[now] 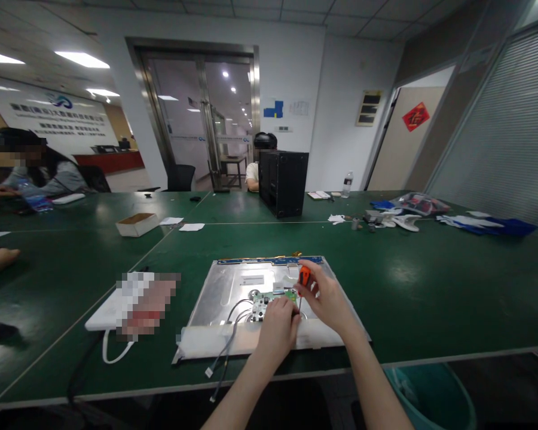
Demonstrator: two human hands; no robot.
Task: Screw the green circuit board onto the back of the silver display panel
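An orange-handled screwdriver point(304, 276) stands nearly upright in my right hand point(325, 295), its shaft pointing down to the right end of a green circuit board point(260, 303). My left hand point(278, 322) lies over the board's lower right part with fingers curled in, close to the screwdriver's tip. What its fingertips grip, if anything, is hidden. Beneath both hands is a flat silver display panel point(217, 298) with a blue strip point(255, 261) along its far edge and a whitish band along its near edge. Dark cables point(233, 340) run from the board over the near edge.
On the green table point(407, 286), a white device point(112, 304) with a cable lies left of the panel. Farther back are an open box point(137, 224), a black computer case point(284, 182), a bottle point(347, 184) and gloves point(406, 222). Two people sit around; a teal bin point(434, 394) stands below right.
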